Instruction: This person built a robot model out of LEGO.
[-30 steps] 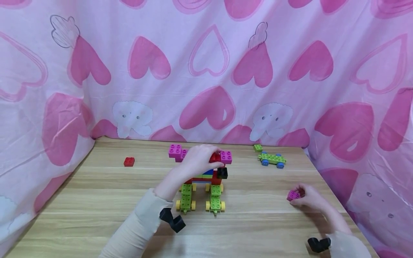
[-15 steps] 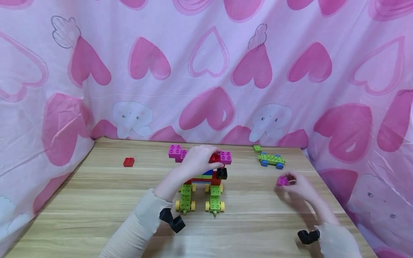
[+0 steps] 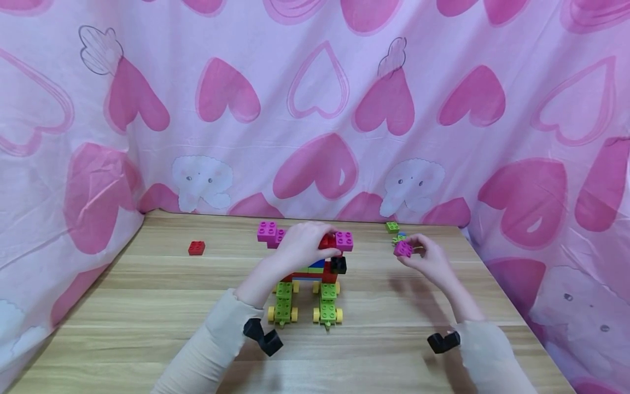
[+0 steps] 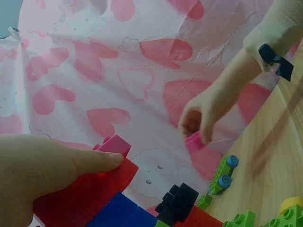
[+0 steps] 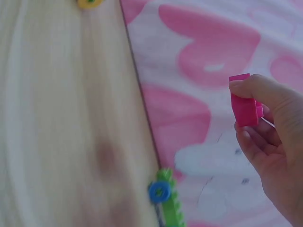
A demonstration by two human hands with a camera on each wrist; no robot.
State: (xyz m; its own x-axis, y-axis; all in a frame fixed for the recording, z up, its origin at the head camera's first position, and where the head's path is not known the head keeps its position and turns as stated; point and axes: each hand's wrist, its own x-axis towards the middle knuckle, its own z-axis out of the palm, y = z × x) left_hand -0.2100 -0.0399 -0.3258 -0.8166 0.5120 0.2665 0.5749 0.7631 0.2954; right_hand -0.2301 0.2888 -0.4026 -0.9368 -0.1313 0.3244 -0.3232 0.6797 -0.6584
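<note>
A building-brick figure (image 3: 316,268) stands in the middle of the table on two lime wheeled bases (image 3: 328,306) with yellow wheels. My left hand (image 3: 305,243) grips its red top from above, hiding much of it. In the left wrist view the thumb lies along a red brick (image 4: 125,172) beside a magenta one. Magenta bricks (image 3: 344,241) stick out at both ends of the top, and a black brick (image 3: 338,265) sits lower at the right. Raised to the right of the figure, my right hand (image 3: 432,262) pinches a magenta brick (image 5: 245,106) between thumb and fingers.
Behind the right hand is a lime wheeled base (image 5: 170,205) with blue wheels, mostly covered in the head view. A small lime brick (image 3: 392,227) lies near the back edge. Far left lies a red brick (image 3: 197,248). A pink heart-print curtain (image 3: 315,120) encloses the table.
My right hand has carried the magenta brick leftward and farther back, closer to the figure, and now covers most of the blue-wheeled base. The left hand has kept its place on the figure.
</note>
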